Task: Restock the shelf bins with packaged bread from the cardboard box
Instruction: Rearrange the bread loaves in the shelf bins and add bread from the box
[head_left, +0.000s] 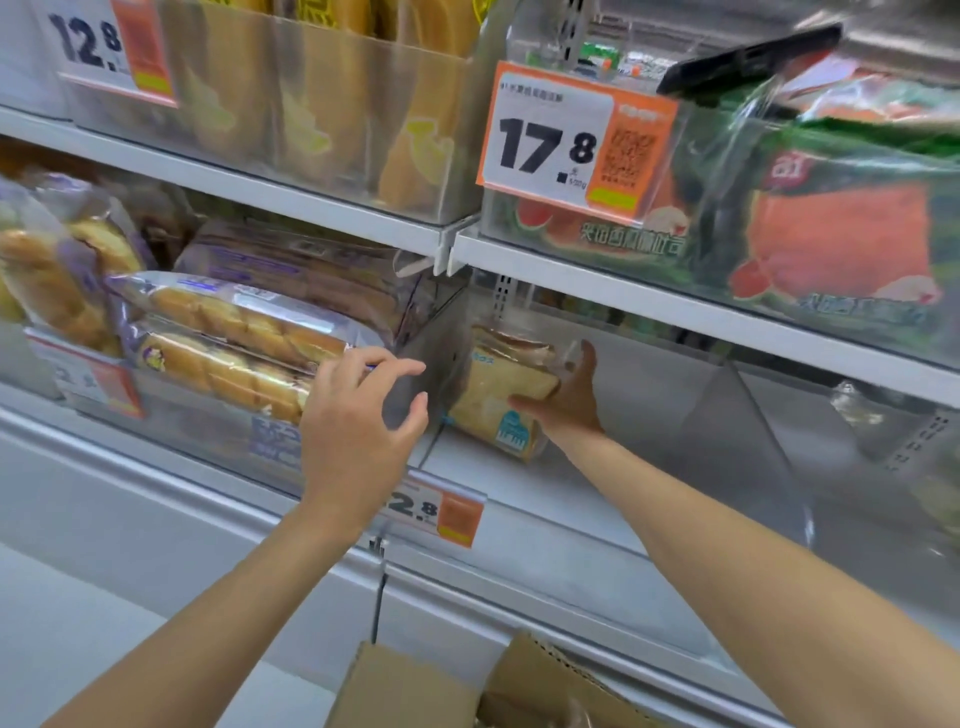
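Right hand (566, 397) reaches into the transparent plastic shelf bin (753, 431) on the lower white shelf and grips a clear-wrapped pack of pale sliced bread with a light blue label (493, 395); the thumb is raised along the pack's right side, one finger is curled onto its front face, and the other fingers are hidden behind it; the pack stands at the bin's left end, close against the dividing wall. Left hand (358, 415) is raised in front of that dividing wall, fingers spread and loosely bent, holding nothing; contact with the wall cannot be determined. Just left of it, purple-and-clear packs of golden braided bread (228, 338) lie stacked in the adjoining bin. Brown cardboard box (410, 691) sits at the bottom edge of view, below the shelf, flaps open; contents not discernible. An orange-and-white price label reading 17.8 (571, 140) hangs on the upper right bin, which holds green packs printed with red watermelon (841, 228); the upper left bin holds upright yellow-toned packs (322, 104) beside a label reading 12.8 (98, 47); a further orange-and-white label (441, 512) on the lower shelf edge is partly covered by the left wrist.
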